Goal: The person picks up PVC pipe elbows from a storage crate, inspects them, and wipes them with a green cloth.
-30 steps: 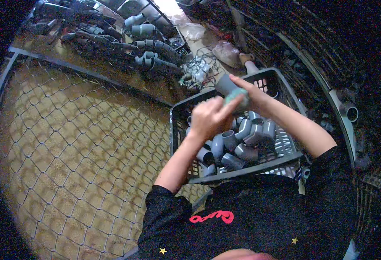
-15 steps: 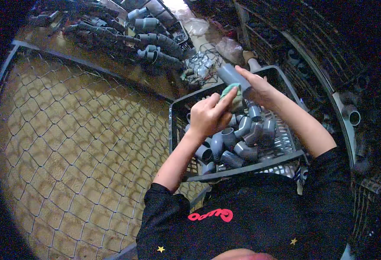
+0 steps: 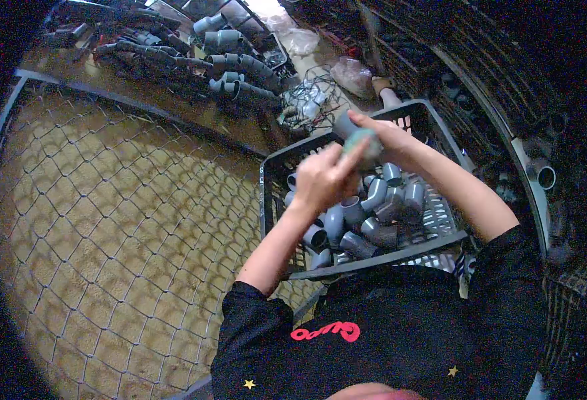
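Observation:
My right hand (image 3: 388,140) is closed around a grey plastic pipe fitting (image 3: 344,125), held above the far part of a black crate. Against that fitting my left hand (image 3: 323,175) presses a pale green cloth (image 3: 361,145), its fingers blurred by motion. Both hands and the cloth hide much of the fitting. Below them, the black plastic crate (image 3: 367,265) holds several grey pipe elbows (image 3: 375,195), lying loosely at various angles.
Wire mesh in a metal frame (image 3: 107,220) spans the left side. Grey pipe fittings (image 3: 223,41) lie in rows at the far left. Tangled wires (image 3: 303,100) and a clear plastic bag (image 3: 353,77) sit beyond the crate. Dark slatted racks (image 3: 433,73) stand at the right.
The grey fitting has turned in my right hand, and less of its length shows. My left hand and the cloth have shifted slightly along it.

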{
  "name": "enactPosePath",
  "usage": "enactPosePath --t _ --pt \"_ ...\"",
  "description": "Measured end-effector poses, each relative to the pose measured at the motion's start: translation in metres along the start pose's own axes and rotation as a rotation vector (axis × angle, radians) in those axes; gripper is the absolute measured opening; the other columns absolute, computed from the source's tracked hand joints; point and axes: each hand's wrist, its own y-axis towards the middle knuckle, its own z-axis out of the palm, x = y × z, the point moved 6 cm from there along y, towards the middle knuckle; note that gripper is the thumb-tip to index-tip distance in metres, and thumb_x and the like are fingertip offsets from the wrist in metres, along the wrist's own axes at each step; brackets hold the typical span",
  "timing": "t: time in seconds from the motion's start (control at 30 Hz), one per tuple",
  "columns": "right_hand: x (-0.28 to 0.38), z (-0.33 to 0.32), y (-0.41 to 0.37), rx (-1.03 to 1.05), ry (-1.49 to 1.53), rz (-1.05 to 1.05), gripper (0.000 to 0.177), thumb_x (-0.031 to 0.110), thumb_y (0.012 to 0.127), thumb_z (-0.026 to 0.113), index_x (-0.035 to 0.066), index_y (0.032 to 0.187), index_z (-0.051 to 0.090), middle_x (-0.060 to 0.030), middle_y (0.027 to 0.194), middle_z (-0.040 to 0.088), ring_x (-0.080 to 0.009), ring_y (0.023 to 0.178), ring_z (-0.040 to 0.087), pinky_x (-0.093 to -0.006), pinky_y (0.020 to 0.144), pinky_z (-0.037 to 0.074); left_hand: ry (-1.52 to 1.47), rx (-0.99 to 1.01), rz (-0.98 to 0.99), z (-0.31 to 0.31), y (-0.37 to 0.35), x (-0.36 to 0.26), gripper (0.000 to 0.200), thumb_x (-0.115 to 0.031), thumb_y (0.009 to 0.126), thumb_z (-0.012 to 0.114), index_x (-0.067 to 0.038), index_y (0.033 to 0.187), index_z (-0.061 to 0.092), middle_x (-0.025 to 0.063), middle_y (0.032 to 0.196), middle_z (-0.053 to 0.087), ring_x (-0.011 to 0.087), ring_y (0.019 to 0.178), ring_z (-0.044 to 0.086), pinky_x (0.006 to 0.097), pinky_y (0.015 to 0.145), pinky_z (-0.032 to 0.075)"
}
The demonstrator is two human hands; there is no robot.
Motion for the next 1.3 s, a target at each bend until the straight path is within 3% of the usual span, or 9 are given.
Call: enactPosePath --t 0.1,0.23,0.33,0.5,0.63,0.8,0.97,1.13,1.3 --pt "0.003 0.002 -0.002 -0.076 -0.054 0.003 0.058 0.062 0.088 0.064 0.009 0.111 0.069 -0.0042 0.098 0.071 -0.0128 0.082 0.068 -0.0270 0.069 0.052 0.007 -0.093 -0.268 -0.005 -0.001 0.027 0.075 -0.018 0.069 0.071 -0.023 0.142 0.054 0.0082 0.075 0.054 0.0263 0.059 0.060 0.0379 0.052 0.051" --pt "-0.001 -0.002 0.006 -0.050 -0.049 0.013 0.062 0.065 0.089 0.061 0.008 0.113 0.069 -0.0064 0.101 0.071 -0.0149 0.085 0.068 -0.0288 0.074 0.052 -0.049 0.023 0.058 0.010 -0.006 -0.014 0.074 -0.018 0.069 0.072 -0.024 0.141 0.055 0.0060 0.075 0.055 0.0227 0.059 0.061 0.0367 0.052 0.052" --pt "-0.003 -0.009 0.007 -0.048 -0.131 0.056 0.064 0.065 0.089 0.060 0.007 0.114 0.069 -0.0063 0.104 0.070 -0.0153 0.087 0.067 -0.0290 0.076 0.052 -0.012 -0.002 0.100 0.005 -0.001 -0.017 0.073 -0.019 0.069 0.071 -0.025 0.140 0.056 0.0046 0.075 0.054 0.0209 0.058 0.060 0.0358 0.051 0.050" --pt "0.000 -0.001 0.002 -0.040 -0.001 -0.041 0.068 0.068 0.085 0.064 0.006 0.114 0.068 -0.0060 0.104 0.069 -0.0153 0.090 0.066 -0.0302 0.078 0.052 0.000 -0.021 -0.243 0.003 -0.009 0.022 0.077 -0.019 0.074 0.070 -0.019 0.147 0.047 0.0120 0.086 0.059 0.0280 0.064 0.063 0.0395 0.056 0.053" --pt "0.006 0.002 -0.002 -0.052 -0.145 -0.031 0.065 0.066 0.083 0.068 0.006 0.109 0.070 -0.0050 0.099 0.069 -0.0148 0.086 0.066 -0.0313 0.078 0.052 -0.091 0.013 0.088 0.011 -0.011 -0.018 0.078 -0.020 0.069 0.073 -0.022 0.144 0.052 0.0085 0.076 0.054 0.0253 0.059 0.058 0.0381 0.053 0.049" --pt "-0.002 -0.001 0.009 -0.027 -0.133 0.008 0.063 0.070 0.090 0.055 0.011 0.106 0.071 -0.0018 0.092 0.068 -0.0115 0.078 0.064 -0.0259 0.067 0.049 0.074 -0.066 -0.097 -0.014 0.000 0.018 0.069 -0.020 0.073 0.069 -0.017 0.140 0.055 0.0039 0.072 0.053 0.0211 0.055 0.056 0.0351 0.050 0.047" --pt "-0.003 -0.002 0.003 -0.014 -0.081 0.021 0.059 0.066 0.090 0.059 0.011 0.109 0.070 -0.0014 0.095 0.069 -0.0103 0.080 0.064 -0.0266 0.066 0.050 0.056 0.025 0.204 0.009 -0.009 -0.020 0.076 -0.023 0.069 0.072 -0.019 0.142 0.054 0.0024 0.071 0.051 0.0207 0.056 0.058 0.0343 0.050 0.049" --pt "0.001 -0.001 0.001 -0.061 -0.078 0.006 0.055 0.062 0.087 0.066 0.010 0.104 0.071 -0.0024 0.091 0.070 -0.0108 0.075 0.065 -0.0280 0.065 0.051 0.072 -0.029 -0.115 -0.009 -0.004 0.032 0.077 -0.023 0.069 0.074 -0.020 0.143 0.052 0.0060 0.076 0.054 0.0235 0.059 0.059 0.0369 0.054 0.051" --pt "0.004 -0.008 0.004 -0.181 -0.206 -0.063 0.061 0.067 0.088 0.062 0.007 0.096 0.072 -0.0024 0.082 0.068 -0.0120 0.068 0.063 -0.0265 0.061 0.049 0.008 0.061 0.116 0.006 -0.007 -0.001 0.077 -0.026 0.068 0.073 -0.027 0.142 0.053 0.0031 0.075 0.051 0.0208 0.059 0.059 0.0345 0.054 0.050"
